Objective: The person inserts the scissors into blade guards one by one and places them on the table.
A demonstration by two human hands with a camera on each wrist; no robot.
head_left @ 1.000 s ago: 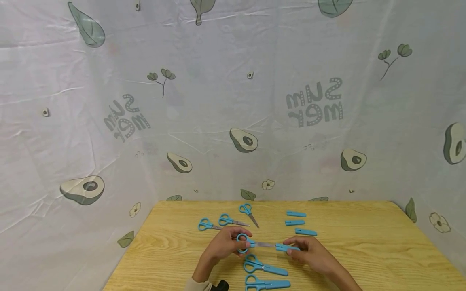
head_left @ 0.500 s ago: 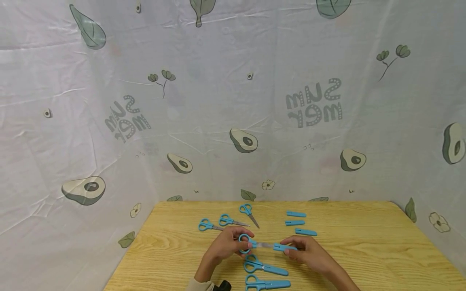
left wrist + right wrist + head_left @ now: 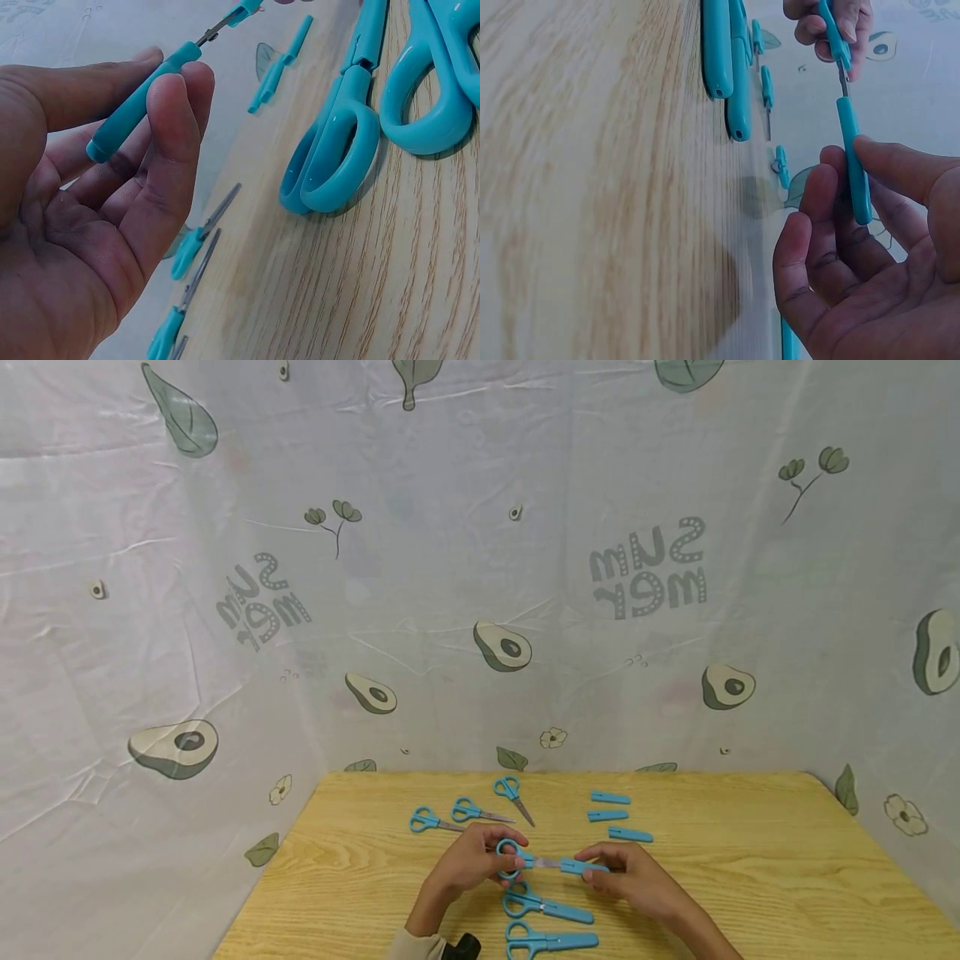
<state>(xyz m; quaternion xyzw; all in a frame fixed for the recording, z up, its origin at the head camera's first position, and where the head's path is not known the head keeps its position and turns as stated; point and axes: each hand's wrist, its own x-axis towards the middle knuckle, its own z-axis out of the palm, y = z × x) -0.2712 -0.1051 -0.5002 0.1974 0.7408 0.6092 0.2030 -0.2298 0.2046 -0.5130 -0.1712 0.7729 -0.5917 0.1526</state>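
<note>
My left hand (image 3: 471, 858) pinches a pair of scissors by its light blue handle (image 3: 124, 116), thumb on one side and fingers on the other. The scissors' metal blades (image 3: 546, 862) point right. Between thumb and fingers, my right hand (image 3: 637, 878) holds a blue blade cover (image 3: 853, 157). The blade tips are inside the cover's mouth; a short stretch of metal shows between handle and cover. Both hands are raised over the table. Just below them in the head view lie two pairs of scissors with covers on, the upper pair (image 3: 562, 911) and the lower pair (image 3: 566, 941).
Three uncovered scissors lie at the back left: one pair (image 3: 423, 819), a second pair (image 3: 467, 810) and a third pair (image 3: 507, 788). Several loose covers (image 3: 607, 816) lie at the back right of the wooden table (image 3: 735, 835). A printed sheet (image 3: 435, 568) hangs behind.
The hands have drawn closer together, the left moving right and the right slightly left. The blades have slid deeper into the cover, so less metal shows. The scissors on the table have not moved.
</note>
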